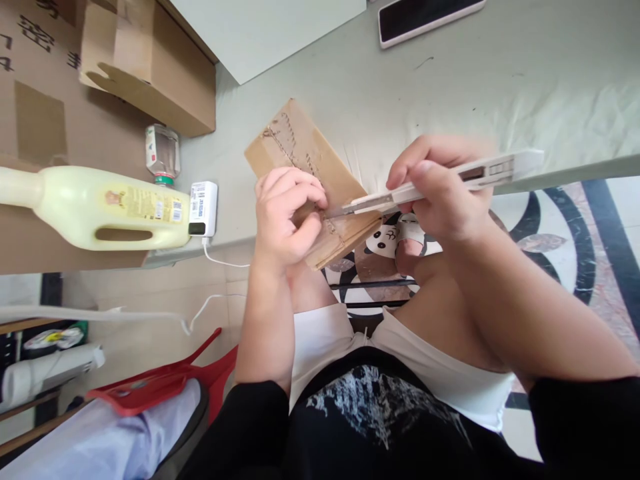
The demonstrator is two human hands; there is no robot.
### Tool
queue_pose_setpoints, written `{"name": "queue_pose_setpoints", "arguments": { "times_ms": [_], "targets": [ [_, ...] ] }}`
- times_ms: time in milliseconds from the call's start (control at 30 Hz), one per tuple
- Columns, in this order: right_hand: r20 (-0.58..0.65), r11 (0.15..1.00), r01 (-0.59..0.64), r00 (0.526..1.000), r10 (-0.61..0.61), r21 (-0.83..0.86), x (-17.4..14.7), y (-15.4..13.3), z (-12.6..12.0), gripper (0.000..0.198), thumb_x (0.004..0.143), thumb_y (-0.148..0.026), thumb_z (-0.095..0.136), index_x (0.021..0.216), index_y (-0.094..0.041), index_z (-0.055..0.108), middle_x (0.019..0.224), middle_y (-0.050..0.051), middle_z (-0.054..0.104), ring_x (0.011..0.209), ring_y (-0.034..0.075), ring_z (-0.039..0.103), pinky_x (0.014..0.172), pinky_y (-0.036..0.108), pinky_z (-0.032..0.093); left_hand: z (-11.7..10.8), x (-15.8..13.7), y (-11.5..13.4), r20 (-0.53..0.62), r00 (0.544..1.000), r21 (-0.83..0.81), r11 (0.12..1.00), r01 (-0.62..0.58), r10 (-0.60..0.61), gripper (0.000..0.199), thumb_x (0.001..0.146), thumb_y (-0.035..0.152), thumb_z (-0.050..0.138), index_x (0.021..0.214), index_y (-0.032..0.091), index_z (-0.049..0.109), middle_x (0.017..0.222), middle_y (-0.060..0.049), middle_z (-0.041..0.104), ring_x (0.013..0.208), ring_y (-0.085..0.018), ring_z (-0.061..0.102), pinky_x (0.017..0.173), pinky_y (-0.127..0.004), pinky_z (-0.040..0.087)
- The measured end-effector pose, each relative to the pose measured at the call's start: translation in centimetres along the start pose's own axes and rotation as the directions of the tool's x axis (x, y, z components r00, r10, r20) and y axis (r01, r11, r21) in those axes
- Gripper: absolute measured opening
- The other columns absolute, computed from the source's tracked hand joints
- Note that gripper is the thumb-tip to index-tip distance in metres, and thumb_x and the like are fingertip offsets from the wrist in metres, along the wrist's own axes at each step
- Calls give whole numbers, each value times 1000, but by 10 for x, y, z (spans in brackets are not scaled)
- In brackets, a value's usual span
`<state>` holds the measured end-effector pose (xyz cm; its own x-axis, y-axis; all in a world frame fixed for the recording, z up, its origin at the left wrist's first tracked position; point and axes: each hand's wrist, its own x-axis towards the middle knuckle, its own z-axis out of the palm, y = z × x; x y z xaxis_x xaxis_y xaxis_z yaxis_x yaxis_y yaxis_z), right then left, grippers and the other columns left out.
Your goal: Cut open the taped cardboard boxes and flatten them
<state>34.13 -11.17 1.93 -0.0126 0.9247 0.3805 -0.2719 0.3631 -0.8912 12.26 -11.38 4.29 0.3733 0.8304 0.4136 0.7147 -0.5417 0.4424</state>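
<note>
A small flat cardboard box point(320, 157) with clear tape and torn marks along its top rests at the table's near edge, its near end sticking out over my legs. My left hand point(290, 213) lies on the box with curled fingers, holding it and hiding part of its face. In my right hand point(445, 190) is a white box cutter point(480, 175), gripped between thumb and fingers. Its blade points left and its tip meets the box near my left fingertips. Whether the tip is inside the cardboard I cannot tell.
To the left stand a pale yellow jug point(115, 207), a white power bank point(203, 208) with a cable, a small clear bottle point(163, 152) and cardboard cartons point(175, 73). A phone point(425, 19) lies at the far side of the table point(500, 87). Below left is a red chair point(145, 390).
</note>
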Motion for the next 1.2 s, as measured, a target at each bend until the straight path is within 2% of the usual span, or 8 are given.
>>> {"name": "queue_pose_setpoints", "arguments": {
  "times_ms": [167,333,467,600,833,967,1067,1200],
  "targets": [
    [196,992,-122,973,117,13,4,-7,-2,36,86,-47,72,63,-19,69,43,-2,54,36,8,45,33,22,30,5,-2,0,-46,998,-11,999,-35,35,14,71,16,47,69,26,57,82,-1,71,87,-25,64,89,-52,44],
    [175,966,-240,960,221,100,7,-3,-11,30,86,-46,74,72,-19,75,44,-2,56,32,8,46,27,21,30,-2,-1,-4,-3,991,-24,990,-137,137,11,79,22,44,76,25,55,82,-3,67,85,-25,61,84,-49,43],
    [198,948,-287,946,257,140,7,-2,-12,33,80,-49,80,72,-18,76,49,-1,60,37,9,52,32,21,40,-12,-1,0,104,992,35,997,-70,66,6,75,22,48,73,25,53,82,-2,66,86,-25,61,85,-50,40],
    [196,962,-264,950,245,76,5,0,-9,42,77,-61,79,72,-20,75,46,-3,54,37,7,47,34,22,36,-15,-2,2,145,989,56,997,-44,36,9,77,21,50,69,25,54,79,-2,64,85,-25,60,84,-52,39],
    [162,950,-306,942,293,63,5,8,-10,36,84,-56,74,75,-21,75,53,1,59,43,10,51,39,26,39,-12,-9,-20,-140,971,63,980,-188,195,34,99,45,39,93,25,66,118,-5,61,113,-24,58,97,-56,49],
    [184,946,-319,935,302,65,5,11,-10,38,83,-58,74,75,-21,73,53,0,60,42,11,51,39,26,41,-10,-15,-21,-95,981,-10,985,-174,172,40,101,47,38,90,26,70,129,-3,60,131,-27,50,116,-57,40],
    [191,943,-322,934,302,88,3,11,-7,37,81,-57,76,75,-20,74,53,0,61,41,11,51,38,26,42,-4,-17,-20,-121,965,-29,971,-236,231,40,102,43,37,81,22,65,121,-5,61,128,-26,51,114,-57,42],
    [149,935,-326,940,306,136,2,5,-4,34,80,-54,76,73,-21,75,52,0,60,40,12,51,37,26,40,1,-12,-21,-121,981,12,989,-149,149,31,95,43,51,73,21,55,117,-7,63,128,-29,51,115,-59,40]
  ]
}}
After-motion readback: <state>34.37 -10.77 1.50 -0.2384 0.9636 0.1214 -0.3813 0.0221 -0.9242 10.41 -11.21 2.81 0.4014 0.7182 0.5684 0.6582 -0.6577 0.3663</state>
